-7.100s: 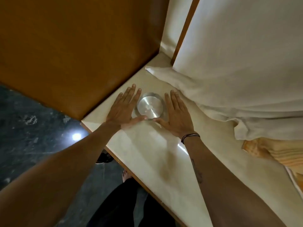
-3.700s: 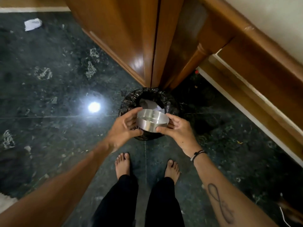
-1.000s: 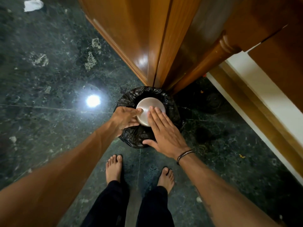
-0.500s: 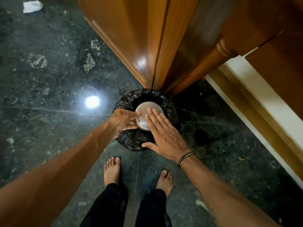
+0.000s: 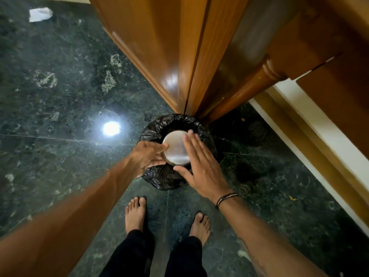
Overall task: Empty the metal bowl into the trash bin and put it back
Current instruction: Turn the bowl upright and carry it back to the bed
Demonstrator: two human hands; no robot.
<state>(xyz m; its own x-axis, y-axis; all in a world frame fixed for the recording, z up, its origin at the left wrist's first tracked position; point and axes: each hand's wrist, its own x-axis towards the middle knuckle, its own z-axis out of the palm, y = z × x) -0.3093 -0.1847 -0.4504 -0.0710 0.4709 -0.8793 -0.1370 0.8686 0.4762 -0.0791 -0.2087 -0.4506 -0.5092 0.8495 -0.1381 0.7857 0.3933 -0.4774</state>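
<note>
Round shiny metal bowl (image 5: 176,148) was held upside down over the black-lined trash bin (image 5: 165,179) at frame centre, left hand (image 5: 146,157) gripping its rim, right hand (image 5: 201,166) flat and open beside it, so emptying seemed nearly done, returning remained.

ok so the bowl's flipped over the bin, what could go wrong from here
The metal bowl is upside down over the open trash bin, gripped only at its edge by the left hand; the right hand lies flat against it with fingers spread. It could slip and drop into the bin. The black liner sits loose, so the rim might snag it. Bare feet stand close below.
</note>
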